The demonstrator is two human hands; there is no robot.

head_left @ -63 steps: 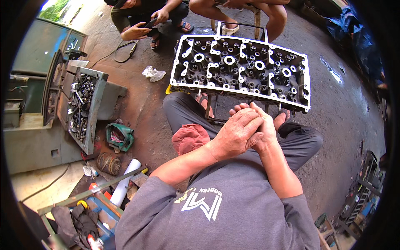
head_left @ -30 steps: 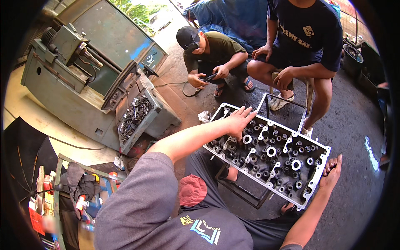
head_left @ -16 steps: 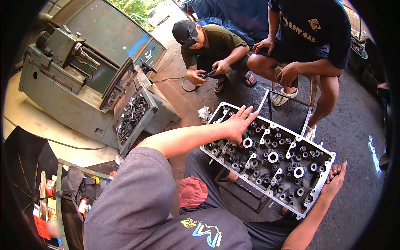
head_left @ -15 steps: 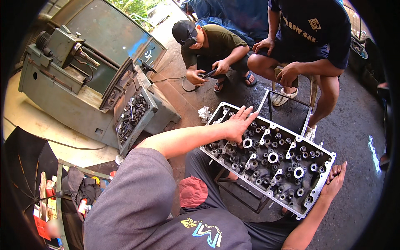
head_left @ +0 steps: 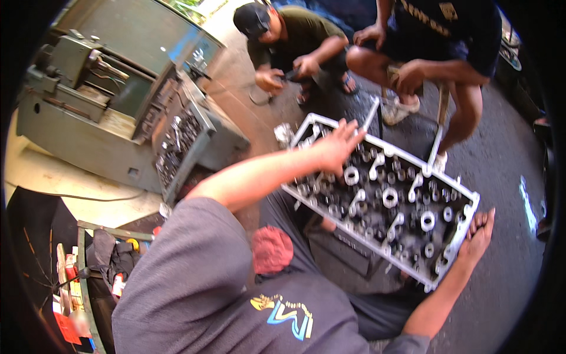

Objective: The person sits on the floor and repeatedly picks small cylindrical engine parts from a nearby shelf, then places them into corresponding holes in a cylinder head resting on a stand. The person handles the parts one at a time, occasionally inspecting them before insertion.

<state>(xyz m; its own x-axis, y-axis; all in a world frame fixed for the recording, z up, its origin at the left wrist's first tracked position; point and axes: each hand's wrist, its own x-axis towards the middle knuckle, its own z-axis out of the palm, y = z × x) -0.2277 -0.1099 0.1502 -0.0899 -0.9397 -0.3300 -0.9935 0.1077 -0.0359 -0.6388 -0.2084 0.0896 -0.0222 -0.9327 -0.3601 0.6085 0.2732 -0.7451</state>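
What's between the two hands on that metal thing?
In the head view, the pale-rimmed metal engine part lies between the left hand and right hand.

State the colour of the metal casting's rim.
The rim is silvery grey; the head view shows it best.

On the chest of my grey shirt point(head_left: 194, 295) I can see a printed zigzag emblem point(head_left: 290, 320) in blue and yellow, with small lettering too blurred to make out. Pale lettering point(head_left: 423, 16), smeared, runs across a co-worker's dark shirt point(head_left: 439, 50), beside a pale badge point(head_left: 448, 10).
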